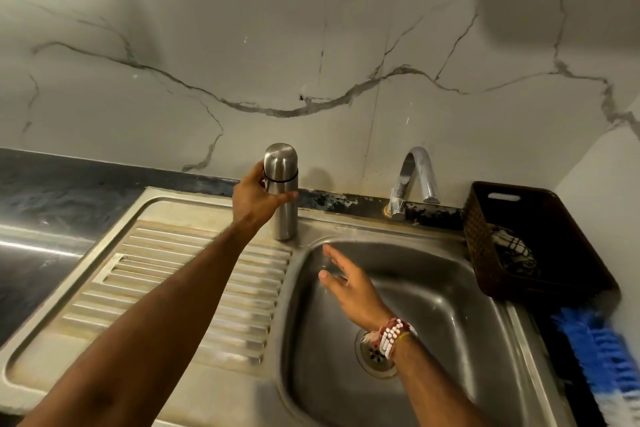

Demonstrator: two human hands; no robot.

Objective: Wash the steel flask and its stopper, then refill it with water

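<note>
Head view: your left hand (256, 199) is stretched far forward, arm nearly straight across the ribbed drainboard (173, 288). It grips the steel flask (286, 218) around its upper body, with the thumb up by the dark seam under the cap and the fingers curled across the front. The flask is upright with its domed cap on, at the back of the sink's flat rim between the drainboard and the basin (450, 305). It is just in front of the marble-patterned wall (207, 62). Its base looks to be resting on the steel, though the angle does not make that certain.

Your right hand (349, 282) holds nothing. It hangs over the basin with palm turned inward, fingers straight and loosely spread, pointing toward the flask. Beaded bracelets (391, 336) circle that wrist, above the drain (372, 354).

The chrome tap (419, 173) stands behind the basin, to the right of the flask. A dark brown basket (554, 253) with a checked cloth (512, 253) inside it sits on the right rim, and a blue brush (602, 354) lies nearer to you beside it.
</note>
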